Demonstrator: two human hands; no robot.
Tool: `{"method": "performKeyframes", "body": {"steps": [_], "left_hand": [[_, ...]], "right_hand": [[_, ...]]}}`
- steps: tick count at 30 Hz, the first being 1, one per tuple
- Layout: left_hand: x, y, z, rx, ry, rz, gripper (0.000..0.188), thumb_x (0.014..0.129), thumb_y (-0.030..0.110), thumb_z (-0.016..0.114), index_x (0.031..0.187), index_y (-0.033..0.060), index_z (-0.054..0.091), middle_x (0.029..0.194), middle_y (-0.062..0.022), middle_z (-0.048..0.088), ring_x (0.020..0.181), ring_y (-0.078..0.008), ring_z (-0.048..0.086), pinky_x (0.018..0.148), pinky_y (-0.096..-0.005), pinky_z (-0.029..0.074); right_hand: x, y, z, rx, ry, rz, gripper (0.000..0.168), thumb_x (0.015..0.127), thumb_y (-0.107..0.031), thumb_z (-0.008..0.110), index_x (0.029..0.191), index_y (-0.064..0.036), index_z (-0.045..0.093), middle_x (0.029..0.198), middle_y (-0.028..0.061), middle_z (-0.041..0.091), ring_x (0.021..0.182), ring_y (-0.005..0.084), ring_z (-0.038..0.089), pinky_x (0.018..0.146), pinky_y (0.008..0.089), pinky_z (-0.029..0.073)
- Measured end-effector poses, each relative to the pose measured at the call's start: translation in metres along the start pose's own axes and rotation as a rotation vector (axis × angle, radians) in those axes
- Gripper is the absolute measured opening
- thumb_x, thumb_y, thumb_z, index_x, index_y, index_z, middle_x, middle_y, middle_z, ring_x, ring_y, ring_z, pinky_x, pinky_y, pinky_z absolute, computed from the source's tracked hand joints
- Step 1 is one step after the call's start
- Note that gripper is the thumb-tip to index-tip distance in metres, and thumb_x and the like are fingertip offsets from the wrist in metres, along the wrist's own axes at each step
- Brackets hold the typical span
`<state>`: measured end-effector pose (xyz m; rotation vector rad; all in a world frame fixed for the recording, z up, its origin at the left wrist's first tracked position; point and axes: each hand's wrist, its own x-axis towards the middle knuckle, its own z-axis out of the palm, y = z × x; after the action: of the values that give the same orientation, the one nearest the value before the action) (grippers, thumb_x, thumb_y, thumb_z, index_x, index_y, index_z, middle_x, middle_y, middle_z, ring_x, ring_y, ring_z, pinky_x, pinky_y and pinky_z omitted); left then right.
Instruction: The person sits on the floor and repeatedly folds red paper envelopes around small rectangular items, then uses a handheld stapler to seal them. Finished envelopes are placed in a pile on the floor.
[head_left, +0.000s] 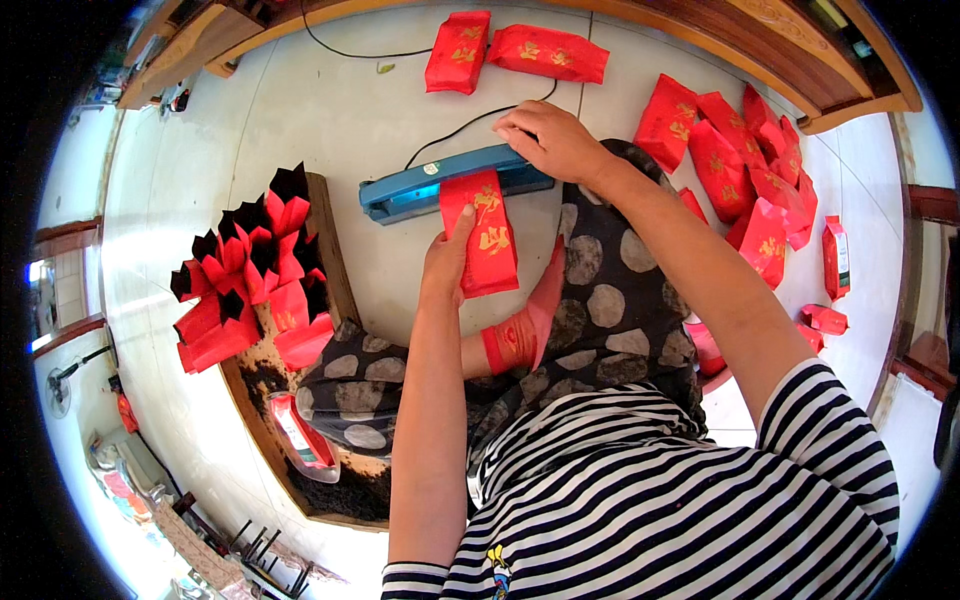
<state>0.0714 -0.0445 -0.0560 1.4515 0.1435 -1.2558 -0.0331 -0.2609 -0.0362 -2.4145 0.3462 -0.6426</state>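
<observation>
My left hand (448, 259) pinches a red packet (489, 247) with gold characters, thumb on its front. The packet's upper end lies between the jaws of a blue impulse heat sealer (397, 184) on the floor. At the sealer's right end, my right hand (551, 139) rests with curled fingers on the upper arm. Bluish light shows in the gap left of the packet. My right hand hides that end of the arm.
To the left, a wooden tray (341, 255) holds several open-topped red packets (247, 277) and dark loose leaf-like material (341, 487). Closed red packets (720, 172) are piled at right; two more packets (547, 54) lie beyond the sealer. A black cord (450, 135) runs behind it. Wooden furniture (720, 37) borders the floor.
</observation>
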Motion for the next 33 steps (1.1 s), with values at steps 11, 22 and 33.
{"method": "performKeyframes", "body": {"steps": [11, 22, 33], "left_hand": [[0.002, 0.0, 0.003, 0.086, 0.067, -0.003, 0.064, 0.085, 0.044, 0.073, 0.119, -0.006, 0.052, 0.105, -0.015, 0.066, 0.086, -0.0211, 0.069, 0.073, -0.0355, 0.059], [0.01, -0.011, -0.006, 0.073, 0.026, 0.036, 0.064, 0.084, 0.045, 0.073, 0.119, -0.0048, 0.053, 0.107, -0.0143, 0.065, 0.089, -0.0198, 0.068, 0.076, -0.0342, 0.057], [-0.004, -0.023, -0.019, 0.055, 0.008, -0.007, 0.062, 0.091, 0.054, 0.058, 0.125, 0.0026, 0.052, 0.114, -0.0107, 0.064, 0.101, -0.0204, 0.064, 0.085, -0.0389, 0.052]], "right_hand": [[-0.01, 0.019, 0.011, 0.081, -0.025, 0.016, 0.023, 0.096, -0.019, 0.05, 0.106, -0.006, 0.066, 0.098, 0.0135, 0.063, 0.093, 0.0305, 0.061, 0.084, 0.0362, 0.049], [-0.009, 0.018, 0.011, 0.132, -0.058, 0.043, 0.023, 0.096, -0.017, 0.049, 0.106, -0.004, 0.065, 0.098, 0.0136, 0.063, 0.093, 0.0303, 0.061, 0.084, 0.0356, 0.049], [-0.009, 0.019, 0.013, 0.146, -0.064, 0.064, 0.022, 0.096, -0.016, 0.049, 0.105, -0.003, 0.064, 0.097, 0.0139, 0.062, 0.092, 0.0303, 0.061, 0.085, 0.0354, 0.048]]}}
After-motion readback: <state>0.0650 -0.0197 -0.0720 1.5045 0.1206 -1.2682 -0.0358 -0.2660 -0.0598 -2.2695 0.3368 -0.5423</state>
